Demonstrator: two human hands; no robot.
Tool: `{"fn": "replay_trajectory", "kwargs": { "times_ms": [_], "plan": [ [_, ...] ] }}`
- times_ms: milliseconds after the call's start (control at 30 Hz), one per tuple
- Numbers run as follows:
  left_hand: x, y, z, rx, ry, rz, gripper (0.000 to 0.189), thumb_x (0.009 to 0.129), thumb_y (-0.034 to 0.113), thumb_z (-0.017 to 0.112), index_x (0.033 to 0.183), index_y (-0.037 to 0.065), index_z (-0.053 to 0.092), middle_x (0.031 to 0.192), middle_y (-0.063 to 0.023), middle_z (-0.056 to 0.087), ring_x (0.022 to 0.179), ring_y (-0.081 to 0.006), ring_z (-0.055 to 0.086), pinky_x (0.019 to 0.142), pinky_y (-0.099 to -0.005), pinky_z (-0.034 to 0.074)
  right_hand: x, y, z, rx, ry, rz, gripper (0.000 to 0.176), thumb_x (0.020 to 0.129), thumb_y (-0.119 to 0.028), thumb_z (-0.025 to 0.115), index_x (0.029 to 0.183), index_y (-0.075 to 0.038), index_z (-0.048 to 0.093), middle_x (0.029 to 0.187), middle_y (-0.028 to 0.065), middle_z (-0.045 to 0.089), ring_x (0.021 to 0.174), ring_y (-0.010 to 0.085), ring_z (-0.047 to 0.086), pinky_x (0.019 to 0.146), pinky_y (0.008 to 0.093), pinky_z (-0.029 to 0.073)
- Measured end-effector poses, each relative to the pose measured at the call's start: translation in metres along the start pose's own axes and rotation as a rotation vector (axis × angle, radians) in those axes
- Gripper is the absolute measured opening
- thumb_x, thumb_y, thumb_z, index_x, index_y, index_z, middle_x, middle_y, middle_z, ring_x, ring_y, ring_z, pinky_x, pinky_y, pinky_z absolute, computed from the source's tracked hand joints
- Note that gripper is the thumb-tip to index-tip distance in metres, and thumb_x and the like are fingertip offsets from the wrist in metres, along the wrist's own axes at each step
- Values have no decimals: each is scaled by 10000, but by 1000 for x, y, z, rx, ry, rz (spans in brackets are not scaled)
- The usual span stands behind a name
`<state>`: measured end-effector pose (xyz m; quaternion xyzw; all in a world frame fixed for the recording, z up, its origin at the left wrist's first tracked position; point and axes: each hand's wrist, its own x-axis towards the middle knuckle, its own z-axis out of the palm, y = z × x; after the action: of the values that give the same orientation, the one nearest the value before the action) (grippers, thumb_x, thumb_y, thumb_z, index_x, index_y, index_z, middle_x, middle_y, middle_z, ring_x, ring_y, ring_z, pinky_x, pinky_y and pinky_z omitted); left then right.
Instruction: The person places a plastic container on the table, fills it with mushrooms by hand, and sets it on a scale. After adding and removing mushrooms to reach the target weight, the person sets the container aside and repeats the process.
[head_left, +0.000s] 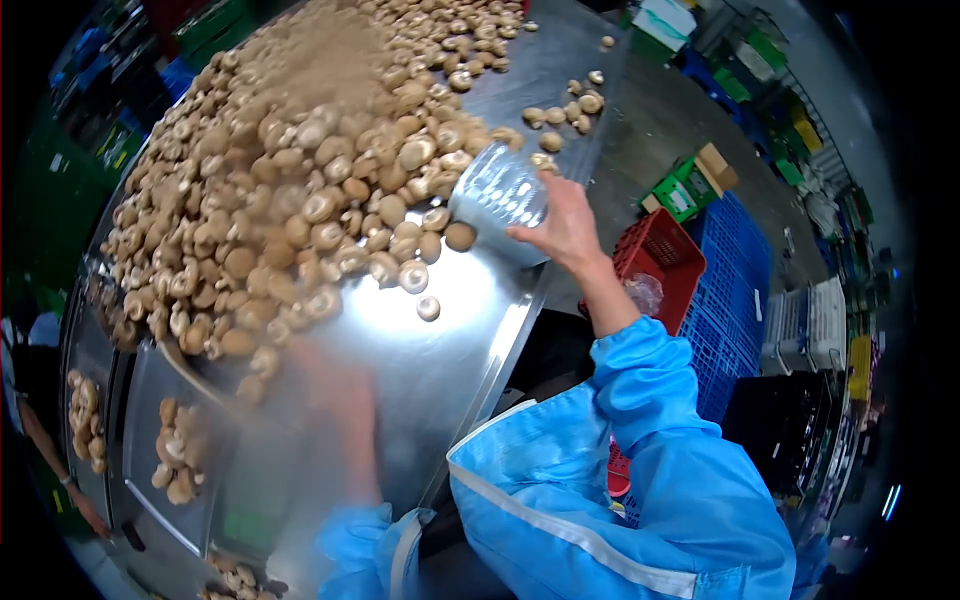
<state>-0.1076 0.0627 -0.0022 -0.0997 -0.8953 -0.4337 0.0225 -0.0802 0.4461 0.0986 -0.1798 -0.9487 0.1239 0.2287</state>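
A large heap of brown-capped mushrooms [290, 190] covers much of the steel table [400, 370]. At the heap's right edge, my right hand [565, 225] grips a clear plastic container [500, 195], tilted on its side over the metal, with its thumb and fingers around one end. Mushrooms lie right beside it. My left hand [335, 385] is smeared by motion above the table, near the lower edge of the heap. Its fingers cannot be made out, nor whether anything is in them.
Mushrooms sit in a clear tray [180, 450] at lower left. Several loose mushrooms [565, 115] lie near the table's far right edge. A red crate [665, 260], a blue pallet [735, 300] and a green box [685, 190] stand on the right. Another person's arm [55, 455] shows at far left.
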Motion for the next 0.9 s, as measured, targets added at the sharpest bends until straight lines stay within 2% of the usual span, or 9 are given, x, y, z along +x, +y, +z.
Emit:
{"fn": "replay_trajectory", "kwargs": {
  "times_ms": [300, 367, 433, 533, 567, 633, 733, 867, 900],
  "plan": [
    [-15, 70, -63, -301, -111, -99, 780, 818, 102, 662, 1495, -10, 291, 1556, -185, 303, 1443, -319, 296, 1173, -415, 241, -31, -62, -35, 265, -66, -87, 870, 604, -319, 835, 1328, 5, 478, 1155, 204, 579, 1080, 364, 532, 968, 436, 438],
    [-13, 91, -85, -432, -140, -39, 833, 807, 142, 683, 1514, 6, 264, 1568, -189, 274, 1450, -308, 282, 1169, -411, 239, -65, -99, -31, 591, -351, -130, 904, 664, -391, 841, 1378, -4, 445, 1213, 182, 572, 1171, 335, 536, 1024, 415, 422],
    [-5, 105, -105, -535, -158, 83, 715, 828, 130, 684, 1459, 13, 372, 1448, -196, 459, 1327, -270, 467, 1076, -370, 375, -98, -140, -22, 932, -833, -155, 931, 690, -391, 842, 1438, -49, 404, 1209, 166, 587, 1170, 301, 564, 1017, 403, 432],
    [-11, 35, -136, -132, -485, 56, 440, 884, 84, 635, 1301, 10, 518, 1168, -153, 660, 994, -212, 672, 836, -299, 514, -140, -176, 4, 1491, -1418, 159, 787, 846, -423, 707, 1476, -81, 380, 1216, 143, 618, 1153, 252, 589, 1031, 370, 435],
    [-20, 41, -143, -422, -461, -279, 163, 944, 53, 557, 1098, 10, 586, 924, -103, 705, 620, -151, 669, 522, -209, 484, -154, -179, 18, 1658, -1572, 384, 755, 888, -454, 653, 1483, -82, 373, 1223, 148, 620, 1153, 245, 593, 1037, 367, 437],
    [-41, 5, -154, -481, -444, -554, 167, 963, 68, 525, 1117, 9, 553, 936, -137, 698, 544, -168, 649, 417, -215, 441, -173, -182, 34, 1741, -1692, 705, 677, 1004, -533, 421, 1507, -87, 340, 1241, 182, 626, 1162, 243, 603, 1040, 373, 457],
    [-104, -45, -155, -590, -395, -800, 199, 981, 77, 487, 1166, 5, 496, 943, -174, 692, 474, -188, 624, 320, -223, 398, -184, -178, 38, 1555, -1653, 954, 671, 1020, -543, 366, 1508, -84, 334, 1247, 195, 617, 1158, 257, 610, 1004, 388, 488],
    [-113, -47, -146, -731, -436, -1058, 281, 982, 73, 476, 1248, 3, 416, 972, -211, 688, 454, -209, 614, 298, -247, 403, -211, -178, 50, 1087, -1533, 680, 591, 1016, -287, 510, 1492, -25, 275, 988, 169, 685, 751, 229, 708, 634, 313, 590],
    [-105, -43, -141, -821, -378, -1115, 339, 970, 60, 492, 1290, -7, 405, 1013, -227, 680, 466, -213, 617, 321, -254, 433, -203, -185, 48, 1080, -1509, 725, 555, 991, -75, 468, 1498, -18, 250, 948, 148, 695, 624, 190, 676, 522, 265, 558]
  ]
}}
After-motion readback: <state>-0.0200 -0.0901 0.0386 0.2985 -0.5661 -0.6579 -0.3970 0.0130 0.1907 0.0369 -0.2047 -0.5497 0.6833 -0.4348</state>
